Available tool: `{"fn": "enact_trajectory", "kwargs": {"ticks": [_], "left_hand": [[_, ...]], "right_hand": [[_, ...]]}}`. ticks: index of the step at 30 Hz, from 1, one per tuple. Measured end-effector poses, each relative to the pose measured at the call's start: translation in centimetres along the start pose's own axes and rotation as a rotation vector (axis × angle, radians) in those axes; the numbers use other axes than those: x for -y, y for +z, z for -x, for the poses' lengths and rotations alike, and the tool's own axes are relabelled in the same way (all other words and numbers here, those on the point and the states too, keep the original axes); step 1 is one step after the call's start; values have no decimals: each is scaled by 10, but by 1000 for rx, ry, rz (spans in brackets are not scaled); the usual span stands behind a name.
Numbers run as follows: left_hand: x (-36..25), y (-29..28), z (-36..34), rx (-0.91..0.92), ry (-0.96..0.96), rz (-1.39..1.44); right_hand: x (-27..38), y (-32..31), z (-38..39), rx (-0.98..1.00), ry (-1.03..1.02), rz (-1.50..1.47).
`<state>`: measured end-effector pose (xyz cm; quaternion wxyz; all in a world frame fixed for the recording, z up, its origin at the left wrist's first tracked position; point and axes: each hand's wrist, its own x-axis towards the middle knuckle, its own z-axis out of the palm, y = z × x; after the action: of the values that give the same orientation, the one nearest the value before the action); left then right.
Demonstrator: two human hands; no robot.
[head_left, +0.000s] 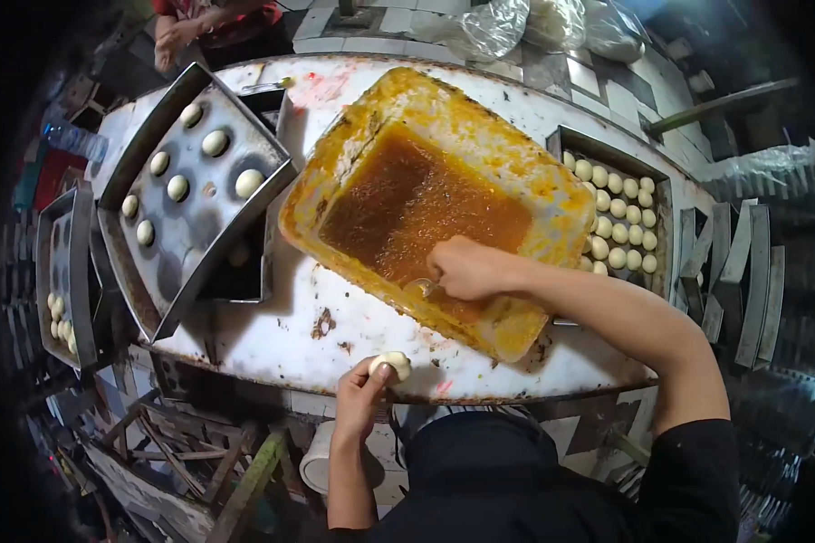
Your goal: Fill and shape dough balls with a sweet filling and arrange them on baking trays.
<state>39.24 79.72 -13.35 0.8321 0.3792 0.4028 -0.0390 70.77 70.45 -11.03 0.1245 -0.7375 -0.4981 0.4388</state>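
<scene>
- The left hand (360, 400) pinches a dough ball (396, 364) between thumb and fingers, over the table's (285, 348) near edge, outside the tub (503, 347)
- The right hand (469, 270) is closed inside the tub, low over the brown filling (407, 204), apparently around a small shiny tool (418, 288); its full shape is hidden
- From the dough, that tool lies just beyond the tub's near wall, away from the body and slightly right
- The tub's long axis slants from far left to near right; the right hand is nearer the filling
</scene>
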Motion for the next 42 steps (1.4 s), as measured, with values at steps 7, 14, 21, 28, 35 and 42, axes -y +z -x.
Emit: {"fn": "enact_trajectory", "kwargs": {"ticks": [7,14,21,28,35,42], "left_hand": [[24,101,50,177,93,-151],[73,237,38,133,321,141],[133,289,53,-18,414,530],[172,325,118,284,358,286],[204,306,200,375,572,-4],[250,232,278,52,785,-53]], "right_hand": [[64,-11,156,-254,54,-736],[13,112,264,-818,-178,-986],[-105,213,328,-1187,-104,-740],[-217,243,371,-1336,262,125],[-30,188,443,-647,-578,-1047],[78,260,466,-624,-724,-684]]}}
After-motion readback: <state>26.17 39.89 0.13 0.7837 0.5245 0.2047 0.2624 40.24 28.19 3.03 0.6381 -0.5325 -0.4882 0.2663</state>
